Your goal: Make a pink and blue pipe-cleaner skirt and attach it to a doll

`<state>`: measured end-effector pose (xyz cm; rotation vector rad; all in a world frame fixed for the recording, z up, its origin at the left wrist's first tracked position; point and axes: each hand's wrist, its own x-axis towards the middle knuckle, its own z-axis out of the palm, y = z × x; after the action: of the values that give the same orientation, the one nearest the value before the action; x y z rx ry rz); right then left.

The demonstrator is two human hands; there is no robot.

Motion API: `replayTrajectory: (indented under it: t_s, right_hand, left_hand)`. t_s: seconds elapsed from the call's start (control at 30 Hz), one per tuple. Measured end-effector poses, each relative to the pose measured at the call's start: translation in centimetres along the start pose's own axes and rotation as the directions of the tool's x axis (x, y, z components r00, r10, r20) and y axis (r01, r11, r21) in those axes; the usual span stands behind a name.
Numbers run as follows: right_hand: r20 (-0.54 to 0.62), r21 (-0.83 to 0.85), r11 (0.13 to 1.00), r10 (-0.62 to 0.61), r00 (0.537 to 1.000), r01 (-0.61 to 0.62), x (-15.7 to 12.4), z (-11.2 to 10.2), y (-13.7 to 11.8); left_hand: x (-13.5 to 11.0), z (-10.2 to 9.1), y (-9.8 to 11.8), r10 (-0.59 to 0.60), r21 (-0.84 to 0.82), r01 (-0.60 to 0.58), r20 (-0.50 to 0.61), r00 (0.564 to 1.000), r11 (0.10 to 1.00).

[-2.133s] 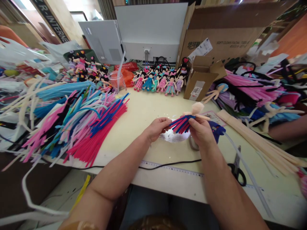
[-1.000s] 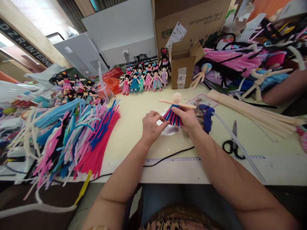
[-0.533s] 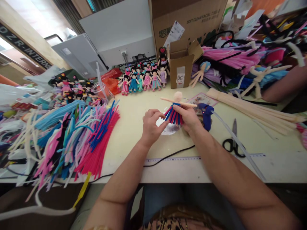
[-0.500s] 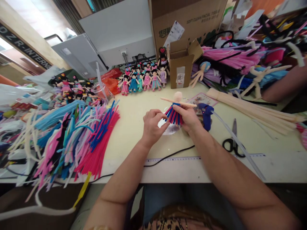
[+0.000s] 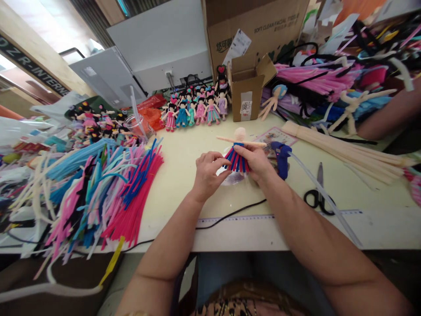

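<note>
A pipe-cleaner doll (image 5: 239,160) is held upright above the table, with a round beige head, thin beige arms stretched sideways and a flared skirt of blue and deep pink strips. My right hand (image 5: 259,162) grips it at the waist and the skirt's right side, the thumb lying across the front. My left hand (image 5: 210,173) is at the skirt's left edge, thumb and forefinger closing around the strip ends. Just right of my right hand lies a blue glue gun (image 5: 281,160). A clear round piece (image 5: 233,177) lies beneath the skirt, partly hidden.
Loose pipe cleaners (image 5: 141,188) are heaped at left. Finished dolls (image 5: 194,107) stand at the back beside a small carton (image 5: 245,94). Beige pipe cleaners (image 5: 342,151) and black-handled scissors (image 5: 319,193) lie at right. A black cord (image 5: 230,214) crosses the front. Another person's arm (image 5: 388,112) shows at right.
The doll has turned slightly in my hands, so pink strips now show at the skirt's left edge. Both hands stay in nearly the same place.
</note>
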<state>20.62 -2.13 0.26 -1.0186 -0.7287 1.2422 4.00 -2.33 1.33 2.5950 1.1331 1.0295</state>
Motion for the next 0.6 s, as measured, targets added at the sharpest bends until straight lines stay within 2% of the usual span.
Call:
replayTrajectory:
  t_s: [0.3, 0.47, 0.6]
  right_hand:
    - [-0.003, -0.018, 1.000, -0.005, 1.000, 0.005, -0.17, -0.04, -0.47]
    - [0.006, -0.035, 0.999, -0.023, 1.000, 0.023, -0.23, 0.01, -0.51]
    - [-0.003, -0.038, 0.999, -0.028, 1.000, 0.028, -0.25, 0.09, -0.45]
  left_hand:
    - [0.26, -0.19, -0.41, -0.060, -0.161, 0.059, -0.004, 0.998, 0.985]
    - [0.35, -0.05, -0.61, -0.144, -0.273, 0.151, 0.045, 0.989, 0.950]
    - [0.32, -0.01, -0.51, -0.216, -0.295, 0.231, 0.083, 0.973, 0.927]
